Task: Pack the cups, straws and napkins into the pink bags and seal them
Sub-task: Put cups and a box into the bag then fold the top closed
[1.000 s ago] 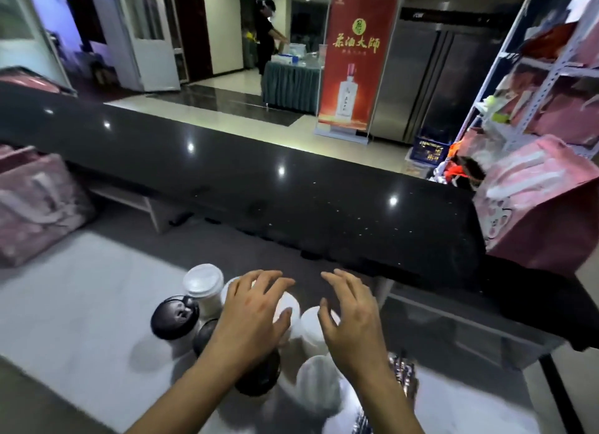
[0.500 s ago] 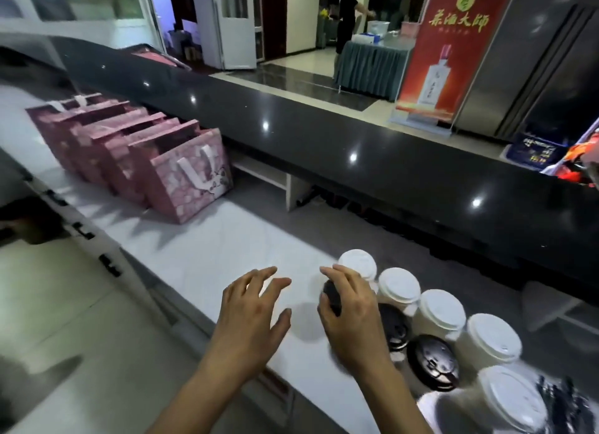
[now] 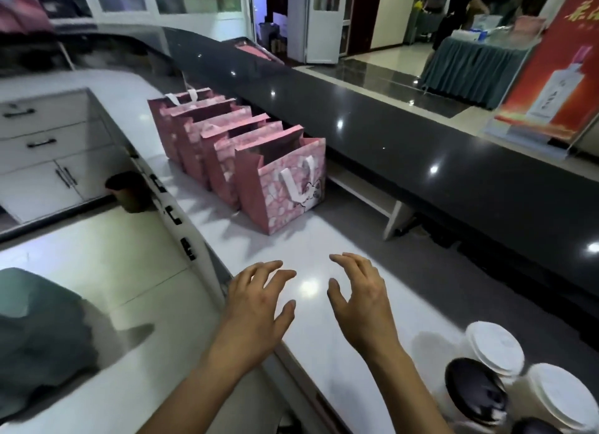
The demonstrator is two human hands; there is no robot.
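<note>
Several pink paper bags (image 3: 285,187) with white ribbon handles stand open in a row on the white counter (image 3: 311,248), ahead of me and slightly left. My left hand (image 3: 259,300) and my right hand (image 3: 359,300) hover side by side above the counter, fingers spread and loosely bent, holding nothing, well short of the nearest bag. Lidded cups sit at the lower right: two with white lids (image 3: 494,342) (image 3: 562,394) and one with a black lid (image 3: 476,391). No straws or napkins are visible.
A long black raised bar top (image 3: 421,148) runs along the far side of the counter. White drawers and cabinets (image 3: 45,148) stand at the left. A red banner (image 3: 557,86) and a draped table with a person beside it are at the far right.
My view has swung left from the cups to the row of pink bags. Both hands left the cups and now hover empty over bare counter; the cups have slid to the lower right.
</note>
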